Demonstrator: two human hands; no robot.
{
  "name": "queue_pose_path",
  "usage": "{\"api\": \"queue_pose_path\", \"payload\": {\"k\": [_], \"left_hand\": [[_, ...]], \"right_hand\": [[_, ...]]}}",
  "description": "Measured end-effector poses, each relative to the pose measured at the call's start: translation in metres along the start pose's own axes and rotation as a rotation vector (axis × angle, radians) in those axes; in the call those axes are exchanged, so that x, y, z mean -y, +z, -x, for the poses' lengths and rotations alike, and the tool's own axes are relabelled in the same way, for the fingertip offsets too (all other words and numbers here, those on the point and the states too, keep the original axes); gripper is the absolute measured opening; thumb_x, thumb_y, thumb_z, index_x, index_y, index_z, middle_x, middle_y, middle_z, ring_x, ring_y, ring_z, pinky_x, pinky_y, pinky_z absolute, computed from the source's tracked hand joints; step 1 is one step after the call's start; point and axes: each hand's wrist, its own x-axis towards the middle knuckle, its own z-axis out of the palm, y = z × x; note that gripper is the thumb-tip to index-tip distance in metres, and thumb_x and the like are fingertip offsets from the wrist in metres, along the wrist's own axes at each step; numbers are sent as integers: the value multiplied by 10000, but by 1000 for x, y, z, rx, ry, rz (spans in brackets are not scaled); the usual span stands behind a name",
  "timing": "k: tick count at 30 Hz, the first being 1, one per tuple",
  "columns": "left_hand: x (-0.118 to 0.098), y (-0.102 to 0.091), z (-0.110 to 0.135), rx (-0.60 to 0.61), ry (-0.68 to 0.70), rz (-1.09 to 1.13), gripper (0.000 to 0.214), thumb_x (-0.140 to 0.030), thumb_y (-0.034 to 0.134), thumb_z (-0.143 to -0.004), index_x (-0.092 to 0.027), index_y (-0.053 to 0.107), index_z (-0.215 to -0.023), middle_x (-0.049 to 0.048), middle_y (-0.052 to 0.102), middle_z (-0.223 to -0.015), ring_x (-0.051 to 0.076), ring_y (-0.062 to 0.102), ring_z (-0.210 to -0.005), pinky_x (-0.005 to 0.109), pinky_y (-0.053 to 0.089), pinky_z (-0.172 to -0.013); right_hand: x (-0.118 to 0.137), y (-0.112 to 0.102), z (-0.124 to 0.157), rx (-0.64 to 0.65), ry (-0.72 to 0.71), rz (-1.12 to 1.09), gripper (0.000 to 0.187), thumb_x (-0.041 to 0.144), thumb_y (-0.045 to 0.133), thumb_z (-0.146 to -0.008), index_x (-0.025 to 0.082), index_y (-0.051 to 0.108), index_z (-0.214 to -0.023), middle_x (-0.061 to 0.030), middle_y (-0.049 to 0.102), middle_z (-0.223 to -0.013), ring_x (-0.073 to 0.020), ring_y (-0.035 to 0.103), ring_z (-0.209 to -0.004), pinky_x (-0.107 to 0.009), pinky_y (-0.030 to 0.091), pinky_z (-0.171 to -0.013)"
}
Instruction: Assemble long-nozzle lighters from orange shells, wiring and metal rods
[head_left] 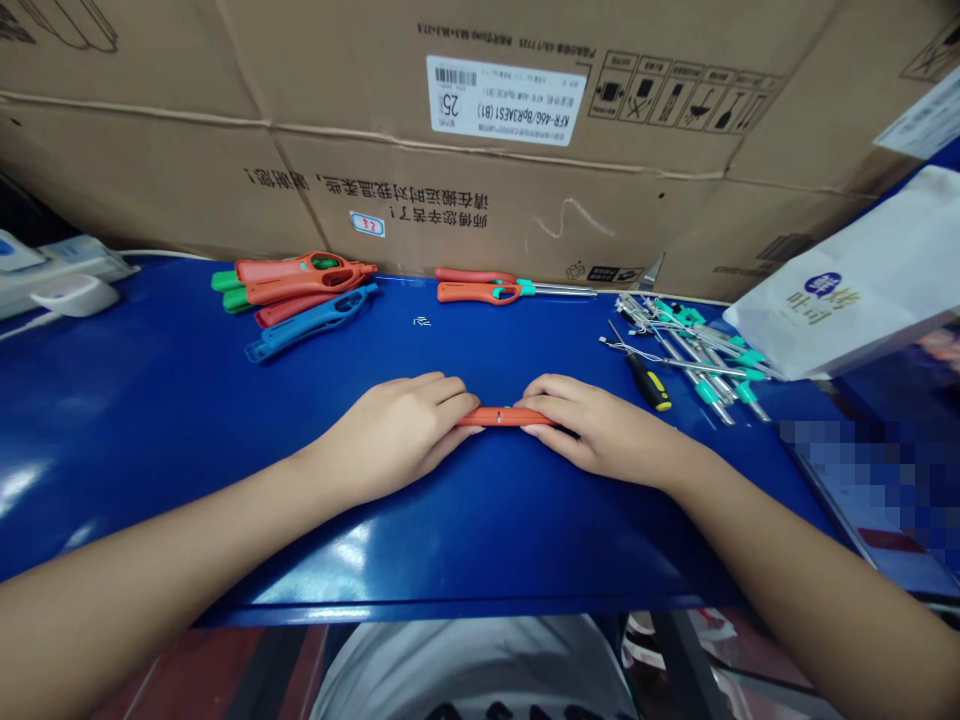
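Observation:
An orange plastic lighter handle point(501, 417) lies flat on the blue table point(172, 420), near the middle. My left hand point(394, 432) is closed over its left end, fingers pressed together on top. Over its right end my right hand point(592, 428) is closed the same way. Only the short middle stretch of the handle shows between the two hands.
Orange, green and blue lighter handles point(300, 290) are piled at the back left. An assembled orange lighter point(495, 290) lies at the back centre. Several metal tubes with teal ends point(694, 350) and a black-and-yellow screwdriver point(649, 385) lie right. Cardboard boxes point(480, 130) wall the back; a white bag point(862, 290) sits far right.

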Motion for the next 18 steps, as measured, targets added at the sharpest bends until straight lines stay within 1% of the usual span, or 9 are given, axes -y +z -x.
{"api": "queue_pose_path", "payload": {"k": [5, 12, 15, 18], "left_hand": [[2, -1, 0, -10, 6, 15, 279, -335, 459, -1055, -158, 673, -1085, 52, 694, -942, 227, 648, -850, 340, 486, -717], [0, -1, 1, -10, 18, 33, 294, -332, 438, -1060, -162, 678, -1048, 43, 691, -903, 225, 646, -823, 355, 482, -715], [-1, -1, 0, 1, 8, 19, 288, -334, 443, -1057, -163, 675, -1050, 40, 691, -907, 229, 647, -821, 362, 486, -705], [-1, -1, 0, 16, -24, 4, 267, -333, 472, -1047, -168, 673, -1109, 45, 698, -968, 238, 655, -862, 367, 502, -722]], "right_hand": [[2, -1, -1, 6, -1, 8, 274, 314, 453, -1056, 169, 660, -1160, -104, 627, -1145, -218, 605, -1037, -373, 500, -942], [3, -1, 1, 22, -37, 107, 329, 320, 400, -1071, 136, 669, -1112, -124, 650, -1124, -237, 613, -1036, -387, 494, -930], [1, -2, 1, 11, -33, 84, 308, 330, 432, -1063, 150, 682, -1078, -110, 657, -1104, -225, 618, -1011, -372, 497, -911], [-1, -3, 2, -16, -1, 51, 249, 345, 504, -1039, 178, 683, -1082, -84, 651, -1094, -200, 623, -961, -337, 498, -867]]}}
